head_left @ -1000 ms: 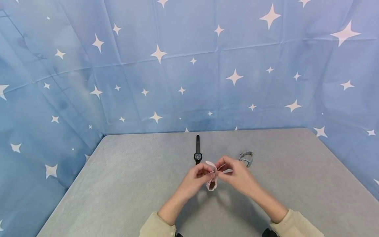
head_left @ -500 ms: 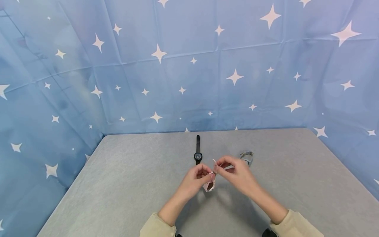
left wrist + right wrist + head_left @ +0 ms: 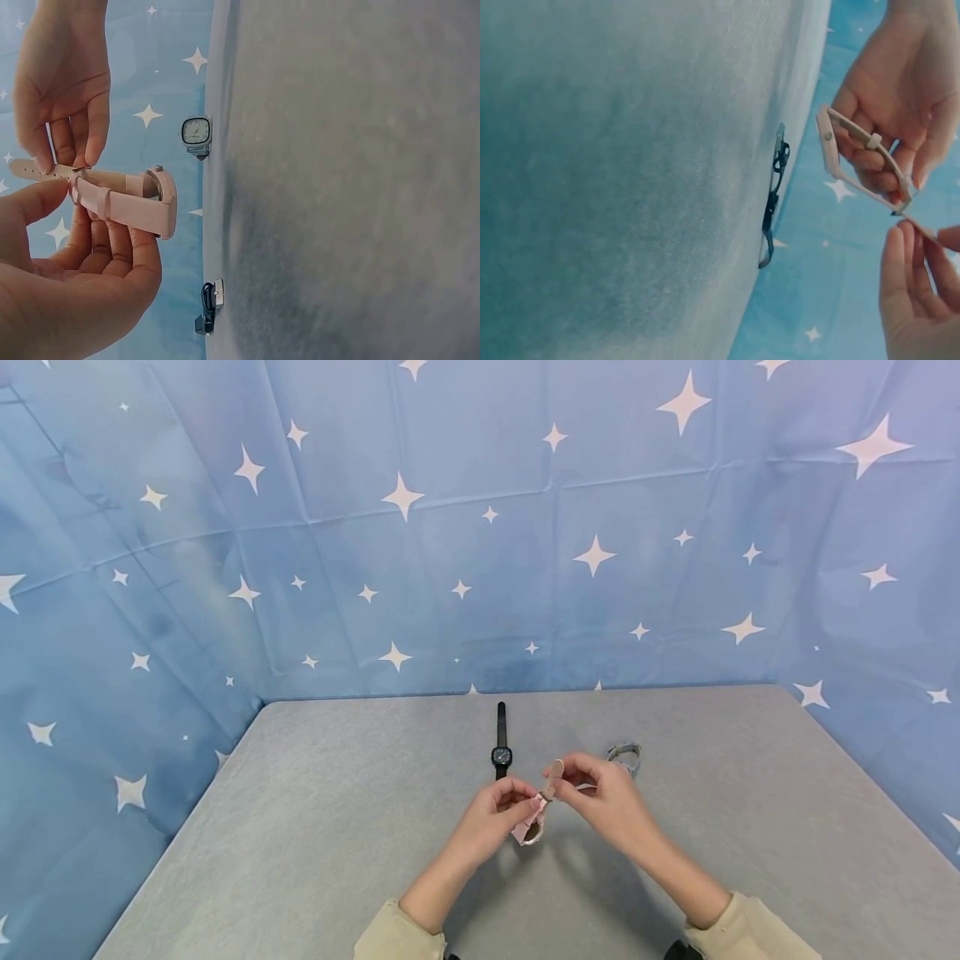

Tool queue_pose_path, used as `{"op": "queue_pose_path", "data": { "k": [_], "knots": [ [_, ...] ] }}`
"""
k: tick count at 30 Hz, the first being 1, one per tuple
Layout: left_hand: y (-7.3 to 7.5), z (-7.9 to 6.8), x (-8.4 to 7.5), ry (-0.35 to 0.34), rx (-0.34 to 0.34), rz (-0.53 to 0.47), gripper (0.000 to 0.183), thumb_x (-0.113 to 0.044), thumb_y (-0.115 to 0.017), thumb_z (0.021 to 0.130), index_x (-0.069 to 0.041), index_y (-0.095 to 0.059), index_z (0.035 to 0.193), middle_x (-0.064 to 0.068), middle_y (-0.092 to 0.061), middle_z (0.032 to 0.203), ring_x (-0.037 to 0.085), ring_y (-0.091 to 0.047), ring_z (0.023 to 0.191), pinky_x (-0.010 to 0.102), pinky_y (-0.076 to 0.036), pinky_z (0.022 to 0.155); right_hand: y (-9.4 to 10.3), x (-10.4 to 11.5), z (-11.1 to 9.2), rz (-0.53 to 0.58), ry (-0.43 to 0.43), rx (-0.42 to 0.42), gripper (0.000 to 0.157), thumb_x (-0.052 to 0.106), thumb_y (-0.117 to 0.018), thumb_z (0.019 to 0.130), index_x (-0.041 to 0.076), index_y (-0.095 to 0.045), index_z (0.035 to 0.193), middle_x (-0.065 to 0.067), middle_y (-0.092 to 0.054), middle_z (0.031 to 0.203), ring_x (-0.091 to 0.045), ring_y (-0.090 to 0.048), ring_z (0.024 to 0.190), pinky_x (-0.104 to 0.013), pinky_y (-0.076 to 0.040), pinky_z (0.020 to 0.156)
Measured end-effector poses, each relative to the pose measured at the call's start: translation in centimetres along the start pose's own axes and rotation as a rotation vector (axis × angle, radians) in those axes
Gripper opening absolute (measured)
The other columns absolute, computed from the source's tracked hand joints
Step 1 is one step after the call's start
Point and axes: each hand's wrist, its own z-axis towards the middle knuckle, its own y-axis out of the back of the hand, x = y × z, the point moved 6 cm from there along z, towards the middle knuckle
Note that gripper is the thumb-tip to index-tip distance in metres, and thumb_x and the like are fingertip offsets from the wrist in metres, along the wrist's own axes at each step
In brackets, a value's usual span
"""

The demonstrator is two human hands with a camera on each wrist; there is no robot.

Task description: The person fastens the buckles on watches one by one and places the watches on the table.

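Note:
A pink wristwatch (image 3: pixel 528 831) is held up off the table between both hands, its strap joined in a loop. The left hand (image 3: pixel 495 817) pinches the strap near the buckle (image 3: pixel 76 180), with its other fingers curled beneath the band in the left wrist view. Between thumb and fingers, the right hand (image 3: pixel 606 795) grips the free strap end (image 3: pixel 556 771), whose tan, holed underside faces the head camera. The watch case (image 3: pixel 829 142) hangs at the loop's far end from the buckle in the right wrist view.
Beyond the hands lies a black watch (image 3: pixel 502 757), stretched out straight on the grey table (image 3: pixel 360 793). A grey-blue watch (image 3: pixel 628 758) sits behind the right hand, partly hidden by it. A blue star-patterned curtain (image 3: pixel 480 560) hangs behind the table.
The right hand has drawn the strap end up and to the right, turning its tan underside into view. The watch's lower loop has swung slightly left. Both other watches stay put.

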Motion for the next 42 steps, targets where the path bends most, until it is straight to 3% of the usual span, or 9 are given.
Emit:
{"op": "queue_pose_path", "data": {
  "k": [32,42],
  "knots": [
    [0.06,-0.28,-0.07,0.013,-0.023,-0.001,0.021,-0.018,-0.058,0.093,0.002,-0.062,0.098,0.010,-0.065,0.090,0.008,-0.056,0.075,0.022,-0.046,0.067,-0.40,0.03,-0.21,0.013,-0.024,0.035,0.004,0.014,-0.067,0.087,0.010,-0.065,0.087,-0.005,-0.071,0.093,-0.011,-0.067,0.082,-0.024,-0.055,0.071],
    [0.10,-0.33,-0.03,0.008,-0.025,0.004,0.020,-0.017,-0.059,0.092,0.003,-0.062,0.096,0.012,-0.065,0.088,0.010,-0.056,0.074,0.022,-0.047,0.065,-0.51,-0.01,-0.30,0.014,-0.027,0.061,0.007,0.015,-0.066,0.088,0.015,-0.067,0.095,-0.005,-0.070,0.093,-0.010,-0.066,0.083,-0.023,-0.055,0.072]
  ]
}}
